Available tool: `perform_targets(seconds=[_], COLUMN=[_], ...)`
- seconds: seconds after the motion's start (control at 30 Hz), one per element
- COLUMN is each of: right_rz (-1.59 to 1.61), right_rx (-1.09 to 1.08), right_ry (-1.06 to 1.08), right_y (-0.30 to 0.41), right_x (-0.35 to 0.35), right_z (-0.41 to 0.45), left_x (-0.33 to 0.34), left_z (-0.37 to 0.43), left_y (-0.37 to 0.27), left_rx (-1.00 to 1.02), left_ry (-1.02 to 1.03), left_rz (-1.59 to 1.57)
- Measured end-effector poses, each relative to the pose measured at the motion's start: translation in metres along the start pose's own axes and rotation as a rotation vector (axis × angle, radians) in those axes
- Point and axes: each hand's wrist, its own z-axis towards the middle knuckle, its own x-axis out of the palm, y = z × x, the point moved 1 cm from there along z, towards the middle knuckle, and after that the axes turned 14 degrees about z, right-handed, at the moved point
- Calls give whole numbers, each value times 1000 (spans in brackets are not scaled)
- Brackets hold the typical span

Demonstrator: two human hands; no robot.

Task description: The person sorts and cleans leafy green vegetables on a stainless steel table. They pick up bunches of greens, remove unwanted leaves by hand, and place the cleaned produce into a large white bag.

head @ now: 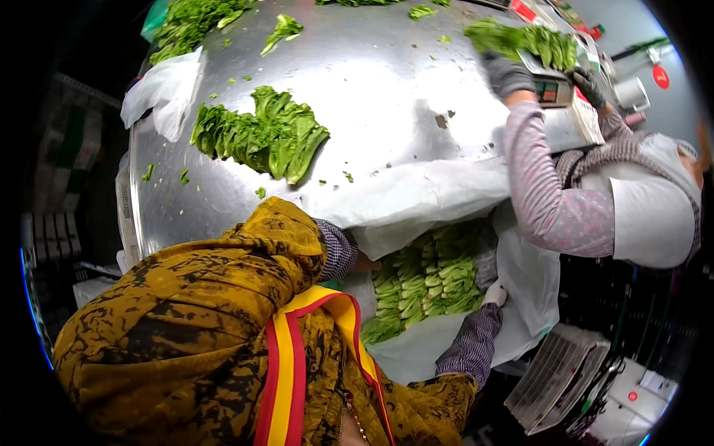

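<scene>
Rows of green romaine-type lettuce (424, 279) lie packed in a container lined with white sheeting (418, 192), in front of my body. My right hand (486, 265), in a grey glove, reaches in at the right end of the rows and rests against the leaves. At the left end is my left hand (363, 290), partly hidden by my sleeve and the liner. Its fingers cannot be made out. On the metal table (368, 111) beyond the liner lies a loose row of lettuce (262, 134).
At right, a co-worker's gloved hands (510, 75) are at lettuce (521, 42) on a weighing scale (549, 92). More lettuce (192, 25) is heaped at the far left, near a white plastic sheet (164, 92). A plastic crate (558, 376) stands at lower right.
</scene>
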Motion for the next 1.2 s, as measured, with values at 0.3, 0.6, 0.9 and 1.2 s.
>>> perform_targets(seconds=[0.3, 0.6, 0.9, 1.2], right_rz=[199, 79, -227, -124], right_rx=[-500, -361, -615, -959], right_ry=[-97, 124, 205, 2], right_y=[-10, 16, 153, 252], right_x=[16, -11, -100, -176], right_z=[43, 8, -115, -256], left_x=[-32, -44, -156, -225], left_z=[-18, -33, -117, -244], left_y=[-13, -55, -54, -14], left_rx=[311, 381, 450, 352], left_ry=[255, -108, -576, -1286], left_rz=[362, 171, -42, -533])
